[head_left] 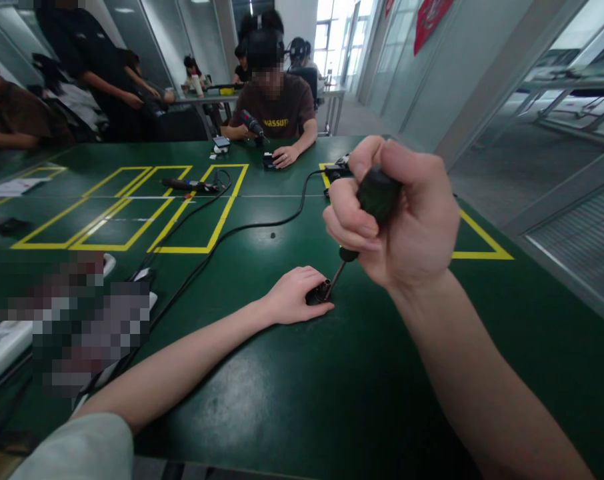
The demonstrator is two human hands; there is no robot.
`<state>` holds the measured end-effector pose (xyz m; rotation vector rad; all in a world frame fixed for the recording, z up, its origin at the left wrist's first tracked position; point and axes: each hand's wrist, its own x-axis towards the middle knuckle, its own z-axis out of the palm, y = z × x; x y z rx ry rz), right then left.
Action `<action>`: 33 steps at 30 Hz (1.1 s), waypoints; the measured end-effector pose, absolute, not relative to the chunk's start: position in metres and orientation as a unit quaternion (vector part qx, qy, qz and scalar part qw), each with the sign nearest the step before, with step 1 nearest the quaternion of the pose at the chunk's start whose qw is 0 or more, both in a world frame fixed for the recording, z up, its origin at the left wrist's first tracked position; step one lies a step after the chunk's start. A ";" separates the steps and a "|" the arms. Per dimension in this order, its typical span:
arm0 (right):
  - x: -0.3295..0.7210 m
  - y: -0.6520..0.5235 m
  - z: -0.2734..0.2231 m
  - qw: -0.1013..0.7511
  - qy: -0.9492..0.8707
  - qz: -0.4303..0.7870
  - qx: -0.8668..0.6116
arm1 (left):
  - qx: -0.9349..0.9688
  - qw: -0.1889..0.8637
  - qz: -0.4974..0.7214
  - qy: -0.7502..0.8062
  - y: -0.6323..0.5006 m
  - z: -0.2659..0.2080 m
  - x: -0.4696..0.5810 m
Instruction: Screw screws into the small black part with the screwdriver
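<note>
At the near left, a pale sleeve [82, 447] is covering the start of the left arm, and two white-edged things [7, 341] are lying beyond it, their tops blurred past telling. On the right, raised above the table [282, 407], the right grip [407, 217] is clamping a screwdriver [379, 195], the fingers and thumb wrapping its dark handle. The thin shaft is slanting down and left toward a small dark part [316, 295] — whether the tip is seating in it, I cannot tell. The left grip [295, 298] is closing around that part, fingers at its far side and thumb at its near side, steadying it on the table.

Farther on, a black cable [255, 225] is running across from the left to a dark device [336, 172], which the right grip is partly hiding. Yellow outlines [182, 249] are marking the table's far left, and a slender dark tool [195, 185] is lying across them. At the far edge, a person in a brown shirt [295, 100] is sitting — one hand holding a drill-like tool [253, 124], the other touching a small black thing [269, 161].
</note>
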<state>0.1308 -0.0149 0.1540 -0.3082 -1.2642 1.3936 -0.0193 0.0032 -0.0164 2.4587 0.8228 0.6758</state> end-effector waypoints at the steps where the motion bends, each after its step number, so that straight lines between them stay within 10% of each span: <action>1: 0.128 -0.016 0.153 0.592 -0.532 0.592 -0.131 | 0.893 0.229 0.247 0.298 0.003 -0.017 -0.019; 33: 0.136 -0.007 0.159 0.547 -0.583 0.588 -0.120 | 0.894 0.216 0.255 0.300 0.001 -0.018 -0.019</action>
